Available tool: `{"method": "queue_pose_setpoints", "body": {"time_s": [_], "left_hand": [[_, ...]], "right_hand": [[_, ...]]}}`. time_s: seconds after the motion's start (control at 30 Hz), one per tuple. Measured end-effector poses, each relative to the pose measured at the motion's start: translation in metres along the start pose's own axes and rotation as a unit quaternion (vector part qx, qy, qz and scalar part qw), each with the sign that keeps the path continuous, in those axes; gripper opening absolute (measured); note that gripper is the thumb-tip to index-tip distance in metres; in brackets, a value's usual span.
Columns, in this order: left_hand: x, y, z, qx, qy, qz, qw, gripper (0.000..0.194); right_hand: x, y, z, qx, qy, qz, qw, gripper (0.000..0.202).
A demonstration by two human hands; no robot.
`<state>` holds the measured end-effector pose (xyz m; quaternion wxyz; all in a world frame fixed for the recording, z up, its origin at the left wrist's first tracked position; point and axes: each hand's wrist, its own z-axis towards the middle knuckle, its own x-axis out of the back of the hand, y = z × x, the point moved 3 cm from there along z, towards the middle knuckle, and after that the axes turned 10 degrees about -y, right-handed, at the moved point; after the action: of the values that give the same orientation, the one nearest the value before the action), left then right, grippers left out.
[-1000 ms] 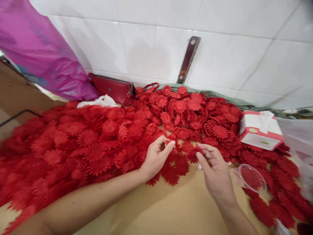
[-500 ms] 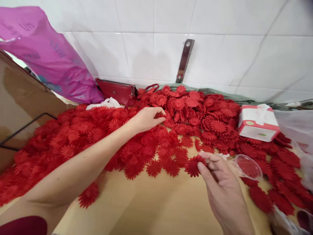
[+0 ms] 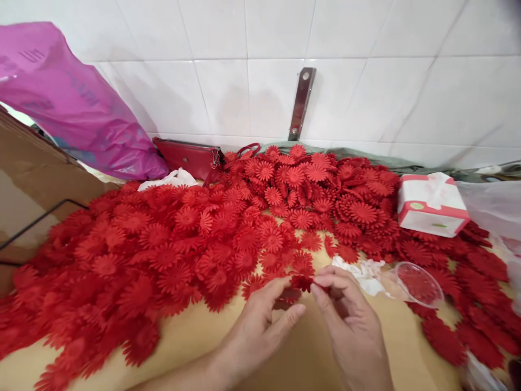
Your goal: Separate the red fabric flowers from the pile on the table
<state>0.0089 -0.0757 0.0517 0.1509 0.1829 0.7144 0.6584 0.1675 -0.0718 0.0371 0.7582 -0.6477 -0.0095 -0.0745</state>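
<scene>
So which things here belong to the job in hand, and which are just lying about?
Part of the job:
red flower pinched in the right hand, left hand close by
loose red flowers heaped on the table

Apparently just lying about:
tissue box
crumpled white scrap
red purse
purple bag
clear plastic container, use unclear

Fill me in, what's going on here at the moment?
A person sits or stands over a tabletop heaped with red flower-shaped pieces. The right hand pinches a dark red flower piece between thumb and fingers. The left hand is right beside it, thumb and forefinger apart; whether it touches that piece is unclear. A clear plastic cup and a tissue box are off to the right.
</scene>
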Motion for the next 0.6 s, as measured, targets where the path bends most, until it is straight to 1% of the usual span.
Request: {"method": "queue_pose_setpoints", "body": {"time_s": [0.03,0.07,0.13,0.27,0.33,0.37,0.4,0.47,0.5,0.53,0.6], "left_hand": [[-0.004,-0.009,-0.001,0.004,0.004,-0.043,0.999,0.032],[-0.004,-0.017,-0.001,0.004,0.026,-0.068,0.997,0.030],[-0.001,-0.026,0.000,0.010,0.060,-0.106,0.993,0.026],[0.006,-0.036,0.002,0.014,0.085,-0.128,0.988,0.023],[0.008,-0.038,0.002,0.006,0.089,-0.128,0.988,0.023],[0.008,-0.039,0.002,0.002,0.096,-0.130,0.987,0.023],[0.009,-0.039,0.002,-0.001,0.109,-0.133,0.985,0.024],[0.012,-0.038,0.002,-0.004,0.130,-0.135,0.982,0.026],[0.013,-0.038,0.002,-0.004,0.125,-0.131,0.983,0.026],[0.012,-0.037,0.002,-0.004,0.107,-0.126,0.986,0.027],[0.011,-0.035,0.002,-0.002,0.062,-0.121,0.991,0.030]], "right_hand": [[-0.003,0.002,-0.003,0.007,-0.004,-0.003,1.000,0.010],[-0.005,0.003,-0.005,0.013,-0.006,-0.001,1.000,0.010],[-0.008,0.007,-0.007,0.010,-0.015,0.013,1.000,0.009],[-0.012,0.014,-0.009,-0.019,-0.045,0.038,0.998,0.005],[-0.012,0.014,-0.010,-0.018,-0.048,0.035,0.998,0.003],[-0.012,0.014,-0.012,-0.013,-0.040,0.029,0.999,0.002],[-0.011,0.013,-0.013,-0.003,-0.026,0.019,0.999,0.002],[-0.009,0.010,-0.017,0.041,0.005,-0.022,0.999,0.010],[-0.008,0.007,-0.019,0.073,0.019,-0.053,0.996,0.016],[-0.008,0.005,-0.020,0.105,0.025,-0.088,0.990,0.022],[-0.011,0.000,-0.022,0.157,0.014,-0.153,0.976,0.032]]}}
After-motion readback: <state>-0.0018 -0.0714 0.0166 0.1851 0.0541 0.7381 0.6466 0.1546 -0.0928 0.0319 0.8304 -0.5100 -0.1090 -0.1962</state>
